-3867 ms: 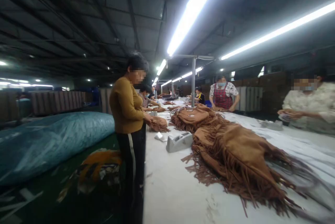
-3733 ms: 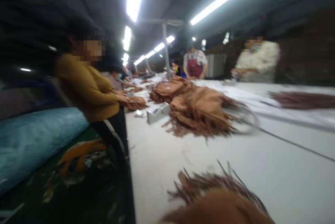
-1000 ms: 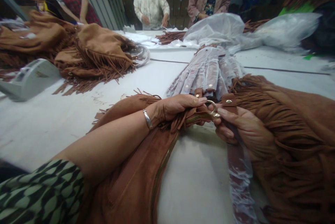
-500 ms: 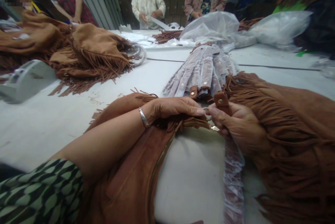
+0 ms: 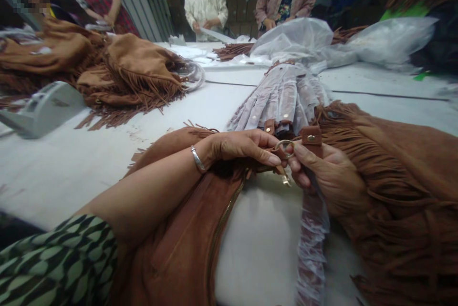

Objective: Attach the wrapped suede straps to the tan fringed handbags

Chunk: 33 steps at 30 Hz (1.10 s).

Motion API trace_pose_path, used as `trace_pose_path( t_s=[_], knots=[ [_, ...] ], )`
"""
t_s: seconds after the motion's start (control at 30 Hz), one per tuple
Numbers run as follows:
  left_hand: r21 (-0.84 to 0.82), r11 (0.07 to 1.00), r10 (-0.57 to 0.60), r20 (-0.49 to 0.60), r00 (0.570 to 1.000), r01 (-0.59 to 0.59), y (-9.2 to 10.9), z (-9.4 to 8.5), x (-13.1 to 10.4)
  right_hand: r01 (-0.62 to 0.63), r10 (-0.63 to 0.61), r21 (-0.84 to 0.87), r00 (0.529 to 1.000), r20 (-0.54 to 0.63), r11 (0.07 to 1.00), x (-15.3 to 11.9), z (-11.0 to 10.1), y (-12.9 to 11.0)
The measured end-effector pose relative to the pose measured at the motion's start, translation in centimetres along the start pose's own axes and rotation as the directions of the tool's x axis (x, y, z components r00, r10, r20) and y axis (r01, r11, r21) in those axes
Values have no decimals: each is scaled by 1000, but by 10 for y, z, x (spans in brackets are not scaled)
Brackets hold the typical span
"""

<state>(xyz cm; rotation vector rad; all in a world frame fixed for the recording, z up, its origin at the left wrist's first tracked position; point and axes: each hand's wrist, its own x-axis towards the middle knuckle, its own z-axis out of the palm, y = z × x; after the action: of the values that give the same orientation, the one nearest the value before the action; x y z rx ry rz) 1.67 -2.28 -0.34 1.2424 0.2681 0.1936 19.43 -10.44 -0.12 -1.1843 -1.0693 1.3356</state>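
Two hands meet at a metal ring [image 5: 285,141] at the corner of an open brown bag [image 5: 186,229], which lies nearest the camera on the white table [image 5: 265,249]. From where I sit, I see the left hand [image 5: 238,146] curled over that corner, thumb and fingers closed on the material beside the ring. The right hand [image 5: 334,177] is closed around a plastic-wrapped strap [image 5: 311,249], its studded end [image 5: 310,135] standing up above the fingers and its thumb tip at the ring. I can't tell whether any of the strap passes through the ring. My worry is the grip: the ring is small and smooth, so a tug from either side could slip it out of the fingertips. The strap's loose, crinkled wrap could slide in the palm or bunch up at the ring. A small metal clasp [image 5: 286,180] hangs just below and could snag the plastic. The bag's zipper [image 5: 223,213] gapes, so its soft mouth could sag and drag the ring askew. On the right, a second fringed bag [image 5: 404,148] crowds that wrist, and its strands could catch between ring and strap.
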Motion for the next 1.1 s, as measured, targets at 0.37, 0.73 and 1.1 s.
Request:
trace_pose_path(
  t_s=[0.37,0.73,1.1],
  knots=[
    [-58,998,-18,-60,998,15,0,5,5,102,-104,-36,993,-49,994,-2,-5,-3],
    [-41,999,-39,-121,992,35,-1,6,5,53,-53,-24,999,-8,998,0,-13,-1],
    [927,238,166,-334,928,291,9,42,16,-119,152,-205,977,151,971,2,-15,-2]
  ],
)
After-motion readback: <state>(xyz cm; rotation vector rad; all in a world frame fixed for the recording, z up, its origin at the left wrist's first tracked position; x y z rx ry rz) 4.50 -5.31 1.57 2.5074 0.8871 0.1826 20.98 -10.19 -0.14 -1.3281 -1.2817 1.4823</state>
